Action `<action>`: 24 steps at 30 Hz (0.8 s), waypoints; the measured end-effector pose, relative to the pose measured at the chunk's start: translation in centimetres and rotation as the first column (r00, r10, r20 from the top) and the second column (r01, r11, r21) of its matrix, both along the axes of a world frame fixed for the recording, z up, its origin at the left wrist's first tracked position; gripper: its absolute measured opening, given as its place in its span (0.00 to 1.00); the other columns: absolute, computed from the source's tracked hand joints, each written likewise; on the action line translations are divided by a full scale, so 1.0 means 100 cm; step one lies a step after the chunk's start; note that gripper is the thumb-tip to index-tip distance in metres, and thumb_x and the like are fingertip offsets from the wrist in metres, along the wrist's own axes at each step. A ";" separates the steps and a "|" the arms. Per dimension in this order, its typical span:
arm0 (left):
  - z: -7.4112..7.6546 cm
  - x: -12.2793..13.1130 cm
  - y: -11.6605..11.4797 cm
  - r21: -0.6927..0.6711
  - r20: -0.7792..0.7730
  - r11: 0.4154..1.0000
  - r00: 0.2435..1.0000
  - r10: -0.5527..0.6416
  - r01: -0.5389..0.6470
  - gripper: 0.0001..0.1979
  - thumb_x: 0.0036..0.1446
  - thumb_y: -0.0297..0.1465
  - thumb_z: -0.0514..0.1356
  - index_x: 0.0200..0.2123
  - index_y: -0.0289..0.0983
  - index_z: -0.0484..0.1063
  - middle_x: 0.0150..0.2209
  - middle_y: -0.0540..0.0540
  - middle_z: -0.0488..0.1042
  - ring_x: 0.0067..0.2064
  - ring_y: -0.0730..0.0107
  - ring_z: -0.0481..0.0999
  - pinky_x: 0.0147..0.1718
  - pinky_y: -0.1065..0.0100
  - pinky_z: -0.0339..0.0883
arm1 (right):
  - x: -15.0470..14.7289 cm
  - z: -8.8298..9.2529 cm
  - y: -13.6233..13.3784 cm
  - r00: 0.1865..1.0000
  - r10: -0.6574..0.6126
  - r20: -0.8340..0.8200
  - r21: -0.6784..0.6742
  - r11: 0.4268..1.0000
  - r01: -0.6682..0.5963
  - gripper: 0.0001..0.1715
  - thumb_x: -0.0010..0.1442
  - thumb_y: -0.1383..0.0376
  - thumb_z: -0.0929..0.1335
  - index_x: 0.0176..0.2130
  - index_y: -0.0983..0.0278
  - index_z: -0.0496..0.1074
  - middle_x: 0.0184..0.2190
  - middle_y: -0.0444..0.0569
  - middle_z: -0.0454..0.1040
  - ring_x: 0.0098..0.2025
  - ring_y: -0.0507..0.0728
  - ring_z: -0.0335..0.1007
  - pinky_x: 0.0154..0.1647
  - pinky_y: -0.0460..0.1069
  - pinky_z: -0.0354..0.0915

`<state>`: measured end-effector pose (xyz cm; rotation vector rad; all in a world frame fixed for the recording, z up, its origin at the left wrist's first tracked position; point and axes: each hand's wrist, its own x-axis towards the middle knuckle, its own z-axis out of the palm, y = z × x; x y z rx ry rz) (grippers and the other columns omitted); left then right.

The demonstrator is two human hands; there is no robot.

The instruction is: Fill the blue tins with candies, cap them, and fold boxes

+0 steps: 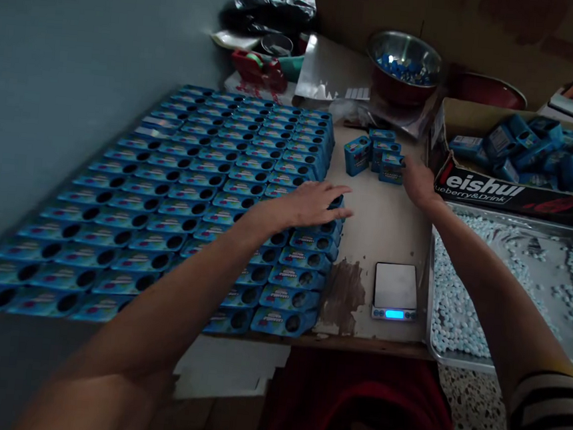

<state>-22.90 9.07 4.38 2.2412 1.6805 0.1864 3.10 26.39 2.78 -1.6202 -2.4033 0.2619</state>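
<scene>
My left hand (317, 204) is over the right-hand columns of the blue candy tins (216, 152), thumb and fingers apart, holding nothing. These tins lie in tight rows, many showing a dark round opening at one end. Farther back, my right hand (420, 183) has its fingers closed at the right side of a blue tin (391, 171), the front one of a small standing group. Part of that grip is hidden behind the hand. Another blue tin (357, 155) stands at a slant to the left of the group.
A digital scale (395, 288) with a lit display sits near the front edge. On the right, a metal tray (545, 264) holds small pale pellets below a cardboard box (519, 195) of blue tins. Behind are a steel bowl (376, 45) with blue pieces and a red tape dispenser (259, 72).
</scene>
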 end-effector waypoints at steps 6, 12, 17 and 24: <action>-0.030 0.032 -0.023 0.180 -0.001 0.965 0.981 0.195 -0.191 0.26 0.71 0.40 0.56 0.70 0.45 0.70 0.74 0.36 0.61 0.78 0.34 0.52 0.73 0.27 0.36 | 0.045 0.028 -0.092 0.998 0.047 -0.036 0.012 0.999 -0.047 0.16 0.74 0.62 0.64 0.57 0.61 0.75 0.41 0.55 0.80 0.45 0.65 0.75 0.45 0.54 0.61; -0.024 0.024 -0.020 0.119 0.074 0.974 0.980 0.187 -0.195 0.33 0.71 0.44 0.58 0.74 0.39 0.64 0.77 0.31 0.54 0.79 0.32 0.46 0.73 0.30 0.40 | 0.115 0.032 -0.224 0.971 0.151 -0.185 -0.128 0.976 -0.176 0.10 0.70 0.57 0.66 0.46 0.56 0.76 0.32 0.51 0.80 0.34 0.63 0.74 0.35 0.52 0.56; 0.013 0.004 -0.046 0.226 0.119 0.956 0.980 0.162 -0.185 0.35 0.68 0.47 0.63 0.72 0.40 0.65 0.76 0.33 0.57 0.77 0.38 0.53 0.74 0.37 0.48 | 0.127 0.008 -0.264 0.931 0.134 -0.340 -0.188 0.960 -0.207 0.09 0.68 0.55 0.67 0.43 0.54 0.75 0.32 0.49 0.81 0.32 0.62 0.75 0.34 0.52 0.60; 0.017 0.088 -0.137 0.361 0.269 0.929 0.963 -0.021 -0.081 0.23 0.68 0.31 0.59 0.65 0.40 0.74 0.68 0.39 0.71 0.71 0.50 0.69 0.73 0.47 0.60 | 0.167 0.009 -0.237 0.434 -0.315 -0.844 -0.414 0.897 -0.153 0.19 0.63 0.45 0.74 0.39 0.57 0.73 0.23 0.40 0.63 0.21 0.50 0.53 0.21 0.46 0.52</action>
